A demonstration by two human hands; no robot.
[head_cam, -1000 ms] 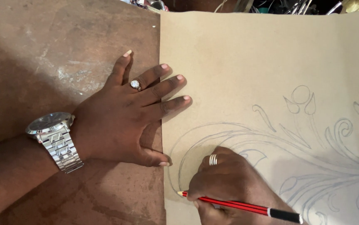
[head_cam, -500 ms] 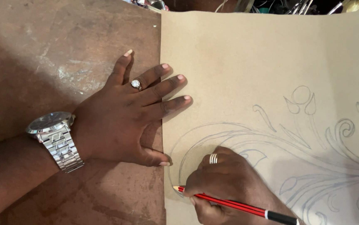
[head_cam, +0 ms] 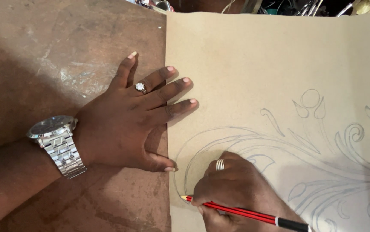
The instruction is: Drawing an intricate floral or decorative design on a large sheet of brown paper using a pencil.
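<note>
A large tan sheet of paper (head_cam: 253,60) lies on a brown worktable (head_cam: 43,51), with curling pencil scrollwork (head_cam: 322,141) drawn on its lower right. My left hand (head_cam: 129,120) rests flat, fingers spread, across the sheet's left edge; it wears a ring and a silver wristwatch (head_cam: 58,144). My right hand (head_cam: 236,193), also ringed, grips a red pencil (head_cam: 236,211) with a black end. The pencil's tip touches the paper near the left end of a drawn curve, close to the sheet's left edge.
The table's surface is worn and scuffed, with pale scratches left of my left hand. Metal tools and clutter (head_cam: 279,5) crowd the far edge of the table behind the paper.
My right hand and the pencil have shifted slightly, the tip moving along the curved line at the sheet's lower left. My left hand has stayed put.
</note>
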